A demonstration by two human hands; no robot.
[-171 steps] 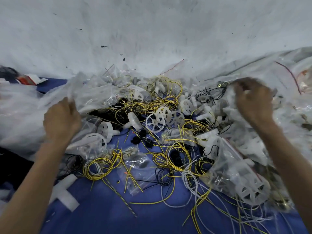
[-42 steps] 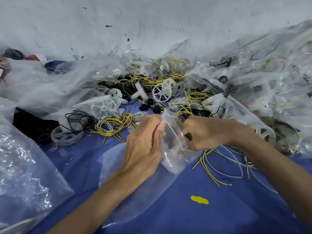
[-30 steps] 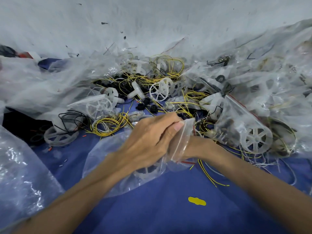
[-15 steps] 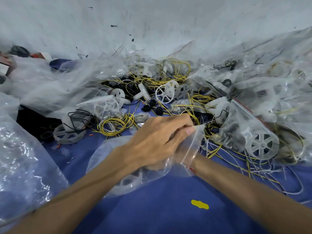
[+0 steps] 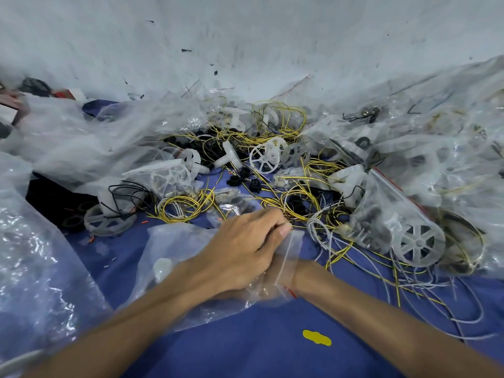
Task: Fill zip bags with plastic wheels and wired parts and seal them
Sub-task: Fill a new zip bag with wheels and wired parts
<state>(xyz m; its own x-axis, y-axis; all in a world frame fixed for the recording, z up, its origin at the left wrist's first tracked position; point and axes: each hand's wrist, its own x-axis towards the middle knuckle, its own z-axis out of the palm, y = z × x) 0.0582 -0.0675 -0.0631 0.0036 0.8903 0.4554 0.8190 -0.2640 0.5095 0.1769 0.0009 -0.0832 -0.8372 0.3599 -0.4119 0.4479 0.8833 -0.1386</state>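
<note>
Far left: clear plastic sheet [image 5: 30, 255], cut off by frame edge. Zip bag [image 5: 174, 246] lies on blue table [image 5: 245, 347]; wheel [image 5: 162, 267] inside, blurred. My left hand [image 5: 245, 249] pinches bag mouth. My right hand [image 5: 270, 276] inside bag, fingers hidden; grip unreadable.

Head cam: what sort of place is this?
Probably a small-parts packing bench: loose plastic wheels, yellow wire coils and zip bags heaped on a blue tabletop.

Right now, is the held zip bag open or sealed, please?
Open: the right hand is inside the zip bag, whose mouth the left hand pinches.
</note>
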